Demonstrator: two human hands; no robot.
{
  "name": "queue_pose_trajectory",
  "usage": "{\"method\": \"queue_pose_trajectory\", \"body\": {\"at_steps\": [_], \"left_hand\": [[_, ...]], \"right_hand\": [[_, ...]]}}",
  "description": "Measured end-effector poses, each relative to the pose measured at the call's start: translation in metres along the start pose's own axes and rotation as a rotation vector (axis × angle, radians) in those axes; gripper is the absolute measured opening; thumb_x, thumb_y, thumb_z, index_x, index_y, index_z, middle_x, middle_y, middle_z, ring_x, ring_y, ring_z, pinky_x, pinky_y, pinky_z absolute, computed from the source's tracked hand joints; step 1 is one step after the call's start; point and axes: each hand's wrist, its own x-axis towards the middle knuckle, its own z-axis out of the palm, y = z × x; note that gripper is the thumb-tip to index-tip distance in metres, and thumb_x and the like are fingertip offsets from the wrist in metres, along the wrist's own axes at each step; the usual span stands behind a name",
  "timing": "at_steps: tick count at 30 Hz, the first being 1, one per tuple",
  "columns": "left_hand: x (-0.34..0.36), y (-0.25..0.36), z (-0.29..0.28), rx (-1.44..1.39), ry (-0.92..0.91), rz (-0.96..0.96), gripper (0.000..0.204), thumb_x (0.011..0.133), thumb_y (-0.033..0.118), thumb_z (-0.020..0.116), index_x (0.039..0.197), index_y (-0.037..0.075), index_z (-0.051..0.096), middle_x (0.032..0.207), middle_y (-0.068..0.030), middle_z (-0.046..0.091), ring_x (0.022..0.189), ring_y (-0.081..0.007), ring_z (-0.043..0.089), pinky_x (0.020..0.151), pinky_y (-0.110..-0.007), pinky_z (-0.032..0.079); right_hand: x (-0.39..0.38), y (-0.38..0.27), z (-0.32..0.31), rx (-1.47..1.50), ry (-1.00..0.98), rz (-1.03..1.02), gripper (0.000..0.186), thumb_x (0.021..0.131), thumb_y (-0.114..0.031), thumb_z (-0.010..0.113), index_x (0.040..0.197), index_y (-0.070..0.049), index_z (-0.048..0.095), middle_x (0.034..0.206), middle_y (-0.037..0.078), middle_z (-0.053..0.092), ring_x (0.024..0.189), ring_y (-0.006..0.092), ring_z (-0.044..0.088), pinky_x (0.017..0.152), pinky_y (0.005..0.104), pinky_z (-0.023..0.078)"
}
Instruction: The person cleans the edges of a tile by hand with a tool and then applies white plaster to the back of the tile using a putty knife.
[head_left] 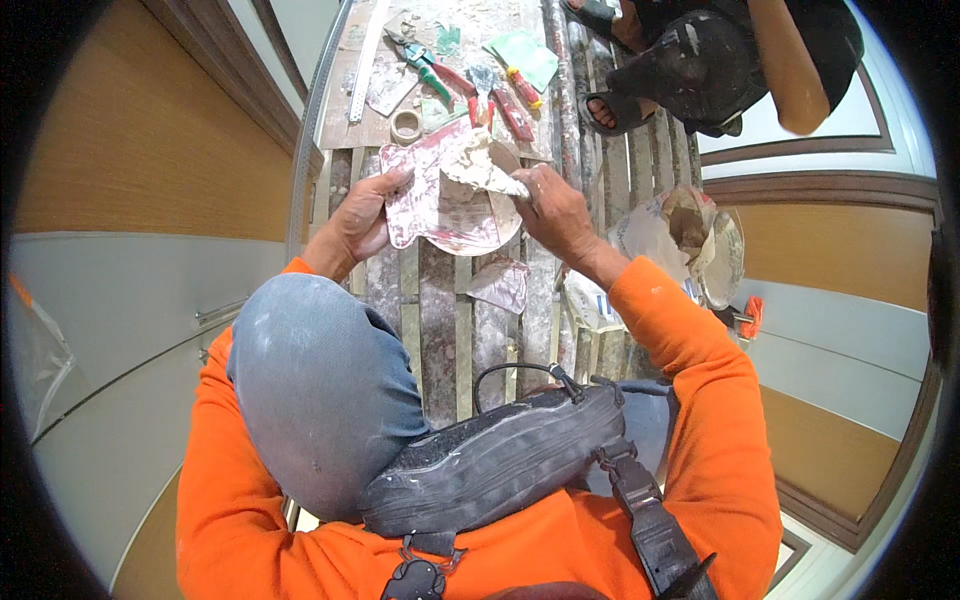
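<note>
My left hand (362, 222) is closed on the left edge of a pinkish-white mixing pan (415, 205) smeared with dried plaster. Thick white putty (478, 165) is heaped toward the pan's far right side. On the right, my right hand (560, 215) is closed around a putty-covered tool (515, 183), probably a putty knife, at the heap's edge. Putty and fingers hide most of that tool. Below the pan, a small plaster-stained scrap (498, 287) lies on the slatted platform.
Beyond the pan lie green-handled snips (425, 70), a tape roll (406, 125), a red-and-yellow screwdriver (523, 88) and other tools on a stained board (350, 100). An open bag (650, 235) stands right of the platform (437, 330). Another person (690, 65) is at far right.
</note>
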Motion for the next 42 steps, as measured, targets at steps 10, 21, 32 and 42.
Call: {"method": "queue_pose_trajectory", "body": {"at_steps": [10, 21, 32, 42], "left_hand": [[-0.012, 0.0, -0.001, -0.028, -0.045, 0.071, 0.04, 0.104, 0.016, 0.05, 0.135, -0.008, 0.049, 0.129, -0.0212, 0.063, 0.114, -0.0284, 0.066, 0.102, -0.043, 0.055], [-0.02, 0.038, -0.041, 0.023, 0.019, 0.21, 0.04, 0.102, 0.016, 0.049, 0.135, -0.006, 0.05, 0.129, -0.0218, 0.063, 0.115, -0.0312, 0.066, 0.104, -0.048, 0.052], [-0.04, -0.024, -0.146, -0.013, 0.336, 0.039, 0.035, 0.098, 0.016, 0.055, 0.127, -0.004, 0.057, 0.12, -0.0195, 0.068, 0.106, -0.0301, 0.069, 0.098, -0.048, 0.056], [-0.025, -0.053, -0.143, 0.08, 0.434, -0.047, 0.031, 0.1, 0.011, 0.055, 0.124, -0.009, 0.054, 0.114, -0.0211, 0.068, 0.101, -0.0276, 0.07, 0.092, -0.042, 0.06]], "right_hand": [[-0.017, -0.002, 0.03, 0.022, -0.009, -0.046, 0.031, 0.087, -0.001, 0.06, 0.116, -0.003, 0.052, 0.093, 0.018, 0.055, 0.083, 0.0372, 0.062, 0.067, 0.0458, 0.053], [-0.052, 0.036, 0.018, -0.062, -0.411, 0.221, 0.024, 0.099, -0.025, 0.055, 0.111, -0.005, 0.052, 0.096, 0.017, 0.063, 0.091, 0.0373, 0.065, 0.074, 0.0449, 0.054], [0.034, 0.024, -0.003, -0.167, -0.739, 0.28, 0.032, 0.09, -0.027, 0.067, 0.115, -0.007, 0.068, 0.107, 0.016, 0.068, 0.099, 0.0332, 0.067, 0.084, 0.045, 0.052], [0.061, -0.018, 0.05, -0.384, -0.745, -0.048, 0.014, 0.078, -0.008, 0.061, 0.077, -0.002, 0.074, 0.081, 0.02, 0.071, 0.077, 0.0349, 0.072, 0.067, 0.044, 0.056]]}}
